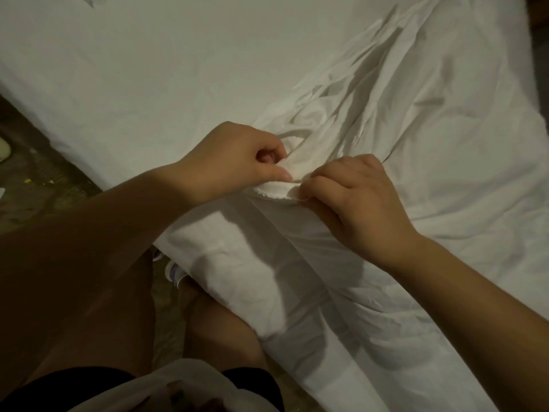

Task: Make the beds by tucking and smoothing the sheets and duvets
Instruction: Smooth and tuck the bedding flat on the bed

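White sheet (285, 263) between left grip (234, 162), right grip (356, 200)

Down the left runs a brown, mottled floor (38, 173), dim and scattered with litter: there's a small yellow scrap (27, 180), and a pale object (4, 150) cut off by the edge. A white sneaker (175, 273) peeks out just beside the hanging sheet (267, 278). At the bottom, black shorts (74, 385) and a white shirt hem (184, 379).
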Motion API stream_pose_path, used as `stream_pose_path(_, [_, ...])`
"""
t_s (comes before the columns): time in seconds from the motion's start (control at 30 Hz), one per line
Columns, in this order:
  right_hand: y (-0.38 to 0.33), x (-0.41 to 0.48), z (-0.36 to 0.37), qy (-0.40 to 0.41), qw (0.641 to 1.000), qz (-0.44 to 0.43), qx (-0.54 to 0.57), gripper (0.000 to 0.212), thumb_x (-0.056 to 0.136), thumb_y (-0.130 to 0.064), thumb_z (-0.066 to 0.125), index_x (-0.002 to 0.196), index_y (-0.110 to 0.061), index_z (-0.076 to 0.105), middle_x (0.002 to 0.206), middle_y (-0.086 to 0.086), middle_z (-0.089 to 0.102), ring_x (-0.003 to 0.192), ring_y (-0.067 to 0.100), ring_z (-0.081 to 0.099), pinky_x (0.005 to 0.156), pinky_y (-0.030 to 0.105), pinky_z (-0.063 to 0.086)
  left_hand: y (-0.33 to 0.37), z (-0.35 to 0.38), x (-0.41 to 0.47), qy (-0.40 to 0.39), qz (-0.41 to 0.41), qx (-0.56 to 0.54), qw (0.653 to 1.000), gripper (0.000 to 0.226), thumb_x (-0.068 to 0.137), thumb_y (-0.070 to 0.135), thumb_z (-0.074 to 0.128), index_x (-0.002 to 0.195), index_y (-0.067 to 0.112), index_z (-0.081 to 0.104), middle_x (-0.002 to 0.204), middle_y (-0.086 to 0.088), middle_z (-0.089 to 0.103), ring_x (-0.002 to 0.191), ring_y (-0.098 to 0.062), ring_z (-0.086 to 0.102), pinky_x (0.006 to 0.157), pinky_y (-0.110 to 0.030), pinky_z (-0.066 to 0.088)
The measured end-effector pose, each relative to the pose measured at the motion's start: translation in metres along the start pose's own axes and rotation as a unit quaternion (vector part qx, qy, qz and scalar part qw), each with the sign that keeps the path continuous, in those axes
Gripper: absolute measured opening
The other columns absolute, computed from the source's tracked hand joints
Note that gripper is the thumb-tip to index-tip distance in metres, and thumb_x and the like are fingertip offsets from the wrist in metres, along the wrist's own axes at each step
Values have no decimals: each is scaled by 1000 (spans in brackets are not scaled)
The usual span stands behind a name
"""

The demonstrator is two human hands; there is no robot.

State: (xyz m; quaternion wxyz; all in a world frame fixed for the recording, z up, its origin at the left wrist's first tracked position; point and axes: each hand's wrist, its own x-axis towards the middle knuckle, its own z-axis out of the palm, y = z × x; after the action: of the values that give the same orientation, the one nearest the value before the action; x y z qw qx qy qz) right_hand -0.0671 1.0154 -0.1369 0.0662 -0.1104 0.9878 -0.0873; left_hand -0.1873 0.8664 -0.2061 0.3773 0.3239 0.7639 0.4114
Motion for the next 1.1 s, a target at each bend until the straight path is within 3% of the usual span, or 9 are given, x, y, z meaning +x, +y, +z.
stream_pose_path(0.13, [-2, 5, 1, -1, 1000, -11, 4, 13, 90, -17, 59, 84, -11, 68, 79, 4, 64, 70, 26, 57, 69, 33, 28, -10, -6, 1, -54, 2, 108, 993, 26, 86, 28, 64, 70, 8, 62, 63, -5, 56, 62, -18, 48, 55, -24, 28])
stream_pose_path(0.33, [10, 14, -7, 25, 999, 25, 10, 14, 92, -18, 57, 88, -11, 68, 83, 2, 64, 76, 25, 59, 74, 33, 30, -7, -16, 7, 135, -25, -50, 989, 17, 89, 18, 60, 92, 8, 74, 79, -4, 66, 78, -21, 60, 74, -26, 43])
stream_pose_path(0.43, [16, 22, -4, 5, 999, 30, 10, 19, 93, -21, 51, 87, -11, 66, 81, 2, 64, 77, 26, 59, 78, 34, 29, -19, -11, 15, 102, -54, -17, 993, 19, 90, 21, 60, 98, 8, 72, 100, -7, 59, 93, -18, 54, 73, -19, 35])
stream_pose_path(0.57, [18, 58, -2, 9, 998, 56, 14, 22, 93, -23, 47, 86, -12, 64, 78, 2, 64, 74, 25, 58, 79, 32, 27, -29, -14, 6, 81, -58, -71, 993, 18, 95, 29, 51, 106, 20, 62, 111, 10, 47, 96, 3, 44, 76, 2, 30])
stream_pose_path(0.63, [22, 84, -2, -6, 996, 86, 26, 21, 94, -24, 46, 91, -14, 64, 83, 0, 66, 75, 23, 58, 78, 29, 25, -24, -15, 0, 37, -61, -142, 987, 29, 92, 44, 51, 115, 26, 53, 106, 18, 53, 90, 6, 50, 78, -6, 39])
stream_pose_path(0.73, [27, 110, 14, -74, 993, 86, 29, 21, 96, -26, 45, 99, -16, 63, 90, 0, 67, 81, 22, 59, 81, 28, 27, -21, -5, 2, 1, -79, -153, 985, 77, 71, 64, 65, 134, 28, 38, 118, 15, 53, 99, -2, 53, 78, -16, 43])
stream_pose_path(0.93, [48, 120, 15, -141, 988, 65, -13, 44, 97, -48, 36, 131, -24, 50, 133, 1, 55, 118, 22, 50, 98, 35, 30, -17, 7, 23, 46, -77, -145, 985, 36, 93, 38, 52, 127, 29, 42, 125, 6, 51, 113, -10, 48, 80, -19, 35])
stream_pose_path(1.03, [58, 119, 11, -183, 980, 81, -22, 61, 90, -53, 18, 131, -20, 50, 117, 4, 66, 105, 23, 59, 99, 37, 31, -8, 5, 34, 6, -84, -116, 990, 50, 93, 47, 46, 138, 29, 33, 129, -3, 54, 117, -21, 51, 83, -23, 34])
stream_pose_path(1.1, [63, 118, 8, -158, 983, 88, -17, 57, 92, -51, 23, 128, -20, 53, 108, 3, 69, 99, 22, 61, 100, 36, 31, 0, 6, 43, -3, -97, -55, 994, 61, 91, 53, 43, 143, 23, 31, 133, -6, 53, 119, -25, 50, 84, -25, 33])
